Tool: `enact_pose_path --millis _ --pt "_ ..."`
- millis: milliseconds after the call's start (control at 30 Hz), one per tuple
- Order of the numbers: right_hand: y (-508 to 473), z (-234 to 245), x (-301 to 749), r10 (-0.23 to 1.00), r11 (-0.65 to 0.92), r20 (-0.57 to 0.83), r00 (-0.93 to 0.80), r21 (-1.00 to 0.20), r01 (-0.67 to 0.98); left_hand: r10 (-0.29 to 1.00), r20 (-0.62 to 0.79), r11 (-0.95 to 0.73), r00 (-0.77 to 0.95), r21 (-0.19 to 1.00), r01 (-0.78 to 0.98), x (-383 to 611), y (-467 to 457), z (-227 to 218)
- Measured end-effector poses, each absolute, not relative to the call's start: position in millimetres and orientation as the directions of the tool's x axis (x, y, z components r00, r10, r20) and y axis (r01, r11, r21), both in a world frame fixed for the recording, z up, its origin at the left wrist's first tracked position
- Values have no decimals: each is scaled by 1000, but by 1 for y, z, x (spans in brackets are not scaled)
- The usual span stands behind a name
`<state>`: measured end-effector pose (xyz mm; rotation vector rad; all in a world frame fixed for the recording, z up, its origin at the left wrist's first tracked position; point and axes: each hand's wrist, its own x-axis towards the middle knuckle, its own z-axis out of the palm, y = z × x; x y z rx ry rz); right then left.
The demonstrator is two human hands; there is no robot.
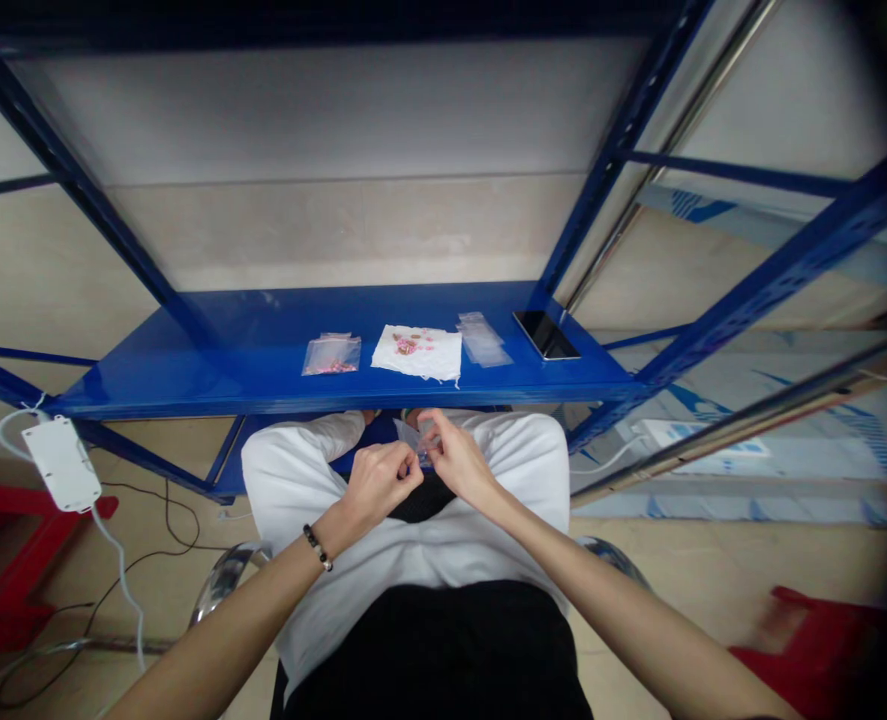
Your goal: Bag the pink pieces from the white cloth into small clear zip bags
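Between my hands, above my lap, is a small clear plastic bag point(409, 433). My left hand point(383, 480), with a beaded bracelet at the wrist, pinches the bag's near side. The fingers of my right hand point(454, 455) are closed on its right side. Whether anything is inside the bag cannot be made out. On the blue shelf ahead lies a white cloth point(432, 365) with small pink and brownish pieces point(407, 345) on it. Left of it sits a clear zip bag point(330, 355) holding pink pieces. Several flat clear bags point(483, 340) lie to the cloth's right.
A dark-screened phone or tablet point(546, 335) lies at the right end of the blue shelf point(248, 350). A white power strip point(62, 465) hangs at the left corner post. Red stools point(15, 570) stand on the floor either side, with cables at left.
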<state>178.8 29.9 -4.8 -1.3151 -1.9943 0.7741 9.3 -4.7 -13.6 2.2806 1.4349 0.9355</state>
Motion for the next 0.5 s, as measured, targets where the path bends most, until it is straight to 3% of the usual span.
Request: enact_pose_path --millis 133,300,500 --pt "38 -6 183 943 315 192 -272 -776 547 821 439 -555 364 467 689 9 -1 -8" --pt "40 -9 179 937 262 150 -314 -898 354 718 483 -681 502 339 649 6 7 -5" --pt "39 -13 176 927 182 81 -367 -951 249 749 416 -654 515 340 676 5 9 -6"
